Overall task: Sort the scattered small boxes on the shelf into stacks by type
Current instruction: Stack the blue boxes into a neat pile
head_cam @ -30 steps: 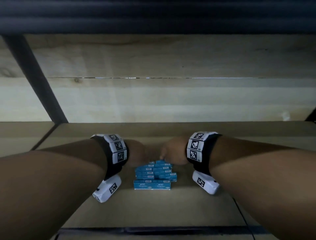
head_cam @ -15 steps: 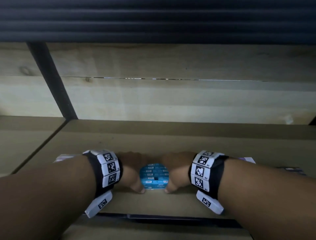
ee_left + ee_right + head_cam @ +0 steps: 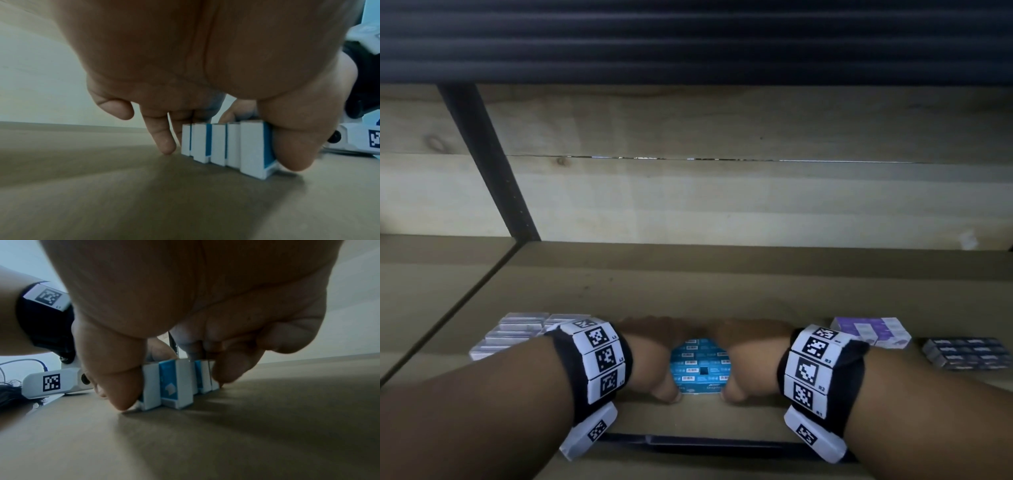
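A row of several small blue-and-white boxes [image 3: 700, 368] stands on edge on the wooden shelf [image 3: 688, 291], near its front. My left hand [image 3: 654, 359] grips the row's left end, thumb on the near box and fingers behind the far one. The left wrist view shows the white box ends [image 3: 222, 144] squeezed between thumb and fingers [image 3: 162, 138]. My right hand [image 3: 746, 359] grips the right end the same way. In the right wrist view the boxes [image 3: 176, 384] sit uneven, between thumb and curled fingers [image 3: 230, 369].
A block of grey-white boxes [image 3: 517, 332] lies left of my left wrist. Purple-and-white boxes [image 3: 873, 332] and dark boxes [image 3: 965, 353] sit to the right. A dark upright post [image 3: 486, 164] stands at the back left. The shelf's dark front edge [image 3: 688, 445] is close below.
A second ago the blue boxes lay flat in a loose stack with both hands behind them. Now both hands clasp them from the sides, standing on edge, closer to the front edge.
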